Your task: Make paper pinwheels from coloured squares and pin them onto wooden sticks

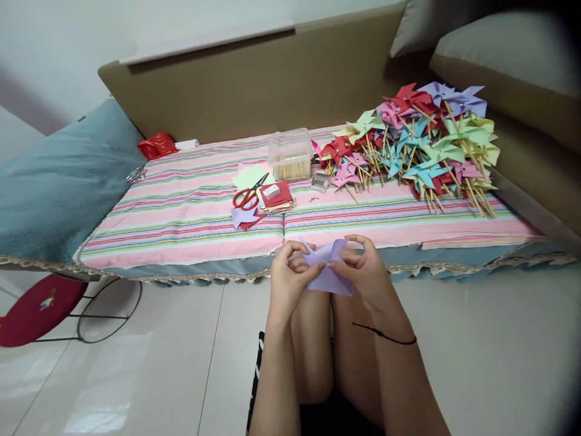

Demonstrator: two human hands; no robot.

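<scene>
We have the purple paper (329,281) above our legs (312,339); left hand (290,269) and right hand (368,269) both pinch it, thumbs near its middle; scissors (259,183) and pinwheels (427,174) lie ahead on the striped cover (190,212)

Backed by pale wall (77,36). Floored in glossy pale tiles (177,363), reflecting light lower left. Furnished with brown-backed sofa (254,91), striped cover (190,209), red stool (29,315) at left.
</scene>
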